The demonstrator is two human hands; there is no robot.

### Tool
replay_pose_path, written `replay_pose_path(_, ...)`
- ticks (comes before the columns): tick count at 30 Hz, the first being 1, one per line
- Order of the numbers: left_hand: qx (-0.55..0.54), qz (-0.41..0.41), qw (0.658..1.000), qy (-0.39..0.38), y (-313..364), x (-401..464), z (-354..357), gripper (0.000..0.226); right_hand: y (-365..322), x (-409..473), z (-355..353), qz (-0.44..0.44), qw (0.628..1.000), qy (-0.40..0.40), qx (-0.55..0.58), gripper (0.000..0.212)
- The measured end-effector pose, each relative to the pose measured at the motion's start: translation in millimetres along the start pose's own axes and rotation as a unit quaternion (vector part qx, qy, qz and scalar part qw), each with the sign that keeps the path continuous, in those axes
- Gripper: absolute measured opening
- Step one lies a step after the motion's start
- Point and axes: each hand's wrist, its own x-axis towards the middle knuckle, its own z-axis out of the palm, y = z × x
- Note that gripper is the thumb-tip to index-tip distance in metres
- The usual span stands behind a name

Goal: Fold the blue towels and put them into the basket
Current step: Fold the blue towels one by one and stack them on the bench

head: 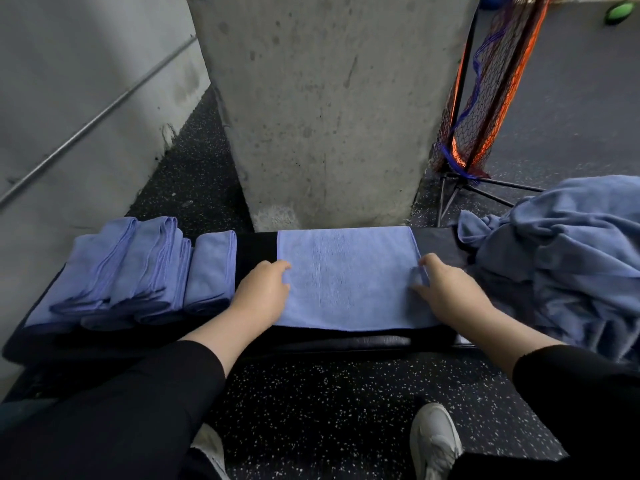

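Note:
A blue towel (349, 275) lies flat across the middle of a black padded bench (346, 341). My left hand (261, 289) holds its left edge, fingers curled over the cloth. My right hand (446, 289) pinches the right edge, a small fold of towel between thumb and fingers. Several folded blue towels (145, 271) lie side by side on the bench's left end. A loose heap of unfolded blue towels (568, 258) sits at the right end. No basket is in view.
A concrete pillar (329, 109) rises right behind the bench. A grey wall with a metal rail (90, 119) runs at the left. A black-framed net stand with orange and blue mesh (485, 98) stands at the back right. My white shoe (434, 441) rests on the speckled floor.

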Motion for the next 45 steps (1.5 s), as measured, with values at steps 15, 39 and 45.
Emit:
replay_pose_path(15,0.189,0.272,0.943,0.029,-40.5,-48.6,21.7,0.058,47.1,-40.6,5.4,-0.333,0.943,-0.01,0.017,0.029)
replay_pose_path(39,0.112,0.156,0.978,0.081,10.1,-28.3,14.6,0.013,8.5,-25.1,5.1,-0.197,0.98,0.036,-0.016,0.037)
replay_pose_path(45,0.054,0.112,0.989,0.083,-3.4,-18.4,2.8,0.03,0.3,-19.8,2.9,-0.185,0.98,0.018,-0.072,0.06)
